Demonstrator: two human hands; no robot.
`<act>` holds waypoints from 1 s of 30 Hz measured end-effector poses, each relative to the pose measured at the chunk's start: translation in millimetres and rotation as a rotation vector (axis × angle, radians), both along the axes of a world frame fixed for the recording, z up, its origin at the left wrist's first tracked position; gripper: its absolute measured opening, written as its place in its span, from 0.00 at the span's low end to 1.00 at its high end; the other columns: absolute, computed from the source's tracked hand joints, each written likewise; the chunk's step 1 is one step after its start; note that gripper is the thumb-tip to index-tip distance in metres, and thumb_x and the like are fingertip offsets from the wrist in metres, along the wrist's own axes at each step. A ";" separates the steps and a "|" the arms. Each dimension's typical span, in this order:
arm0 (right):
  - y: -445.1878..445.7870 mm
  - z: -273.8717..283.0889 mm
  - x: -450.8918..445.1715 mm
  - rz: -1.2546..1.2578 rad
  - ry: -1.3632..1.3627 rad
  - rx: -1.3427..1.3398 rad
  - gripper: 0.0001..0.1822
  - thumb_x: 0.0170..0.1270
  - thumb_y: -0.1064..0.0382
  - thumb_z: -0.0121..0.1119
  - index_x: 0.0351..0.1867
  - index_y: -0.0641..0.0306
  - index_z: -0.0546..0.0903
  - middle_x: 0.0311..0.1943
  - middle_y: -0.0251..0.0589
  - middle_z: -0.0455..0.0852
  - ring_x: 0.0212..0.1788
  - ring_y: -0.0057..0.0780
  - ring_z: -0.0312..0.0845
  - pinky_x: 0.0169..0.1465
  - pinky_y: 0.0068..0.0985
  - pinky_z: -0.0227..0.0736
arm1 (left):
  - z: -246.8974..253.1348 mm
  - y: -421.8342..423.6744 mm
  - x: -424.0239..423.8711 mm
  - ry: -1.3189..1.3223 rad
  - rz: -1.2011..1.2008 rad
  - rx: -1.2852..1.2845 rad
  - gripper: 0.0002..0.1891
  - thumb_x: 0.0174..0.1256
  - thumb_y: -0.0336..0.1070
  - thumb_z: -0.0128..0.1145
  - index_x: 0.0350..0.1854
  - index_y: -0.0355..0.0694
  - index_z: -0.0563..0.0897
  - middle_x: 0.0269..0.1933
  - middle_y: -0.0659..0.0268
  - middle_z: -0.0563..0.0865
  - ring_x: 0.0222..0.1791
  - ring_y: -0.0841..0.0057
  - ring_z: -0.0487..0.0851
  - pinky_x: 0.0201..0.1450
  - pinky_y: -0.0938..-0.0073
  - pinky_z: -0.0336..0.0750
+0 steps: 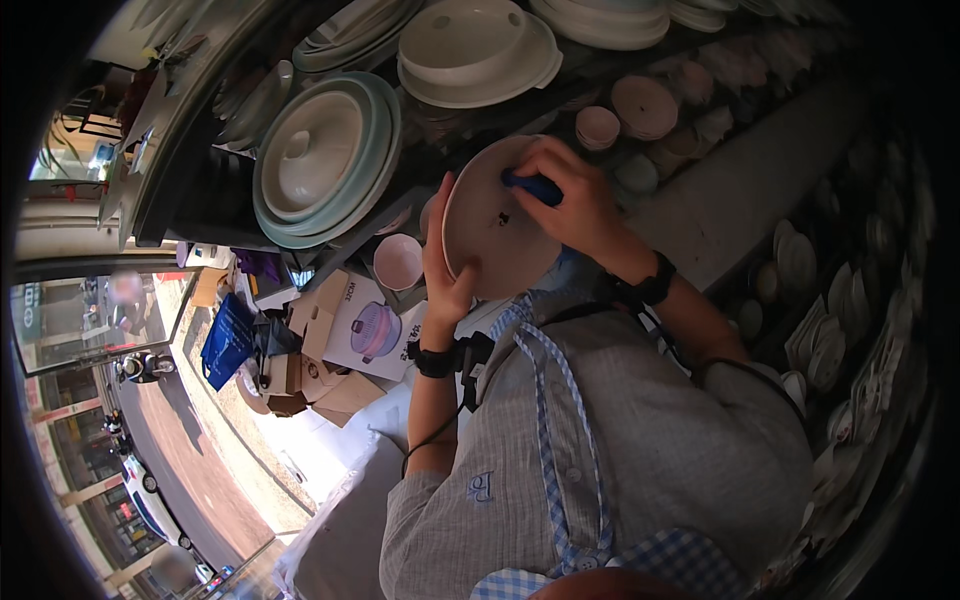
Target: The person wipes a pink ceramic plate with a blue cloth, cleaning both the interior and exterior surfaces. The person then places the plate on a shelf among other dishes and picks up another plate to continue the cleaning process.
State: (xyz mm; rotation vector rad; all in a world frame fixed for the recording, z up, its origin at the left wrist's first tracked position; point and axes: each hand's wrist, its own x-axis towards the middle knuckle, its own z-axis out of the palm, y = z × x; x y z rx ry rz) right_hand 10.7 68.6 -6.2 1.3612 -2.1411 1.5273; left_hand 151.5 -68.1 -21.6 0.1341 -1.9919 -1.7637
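Observation:
My left hand (448,281) grips the rim of a round pale ceramic plate or shallow bowl (495,251), its thumb over the near edge. The piece is held tilted in front of me and has a small dark mark near its middle. In my right hand (562,187) is a small dark blue object (534,187), pinched between thumb and fingers over the upper right of the ceramic piece. Whether that object is a cloth or a tool, I cannot tell. Just left of my left hand, a small pink bowl (398,262) stands on a lower ledge.
Stacked pale green dishes with a lidded piece (382,161) and large cream bowls (461,45) fill the shelf ahead. Small pink bowls (598,127) stand to the right. Opened cardboard boxes (352,397) and a blue bag (228,341) lie at left. More dishes (825,345) line the right side.

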 end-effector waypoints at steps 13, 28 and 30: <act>4.0 -13.3 1.3 -0.034 -0.039 0.264 0.11 0.49 0.72 0.66 0.36 0.63 0.79 0.40 0.40 0.81 0.40 0.44 0.81 0.39 0.32 0.76 | -11.2 -3.1 0.1 0.105 0.153 0.093 0.49 0.38 0.35 0.51 0.73 0.31 0.56 0.71 0.53 0.63 0.70 0.65 0.64 0.71 0.69 0.56; 26.9 -28.5 -19.4 0.114 -0.338 0.293 0.19 0.62 0.50 0.63 0.39 0.67 0.81 0.30 0.44 0.84 0.33 0.35 0.81 0.38 0.29 0.74 | -54.9 -37.3 35.8 0.073 0.089 0.412 0.22 0.67 0.43 0.47 0.55 0.29 0.74 0.55 0.55 0.79 0.52 0.63 0.78 0.58 0.68 0.70; 27.5 -34.8 -20.1 0.213 -0.484 0.293 0.19 0.62 0.50 0.61 0.39 0.69 0.81 0.29 0.45 0.85 0.31 0.35 0.81 0.38 0.30 0.74 | -45.2 -33.9 33.0 -0.035 0.117 0.498 0.25 0.68 0.46 0.46 0.60 0.31 0.71 0.56 0.55 0.79 0.53 0.64 0.78 0.58 0.69 0.71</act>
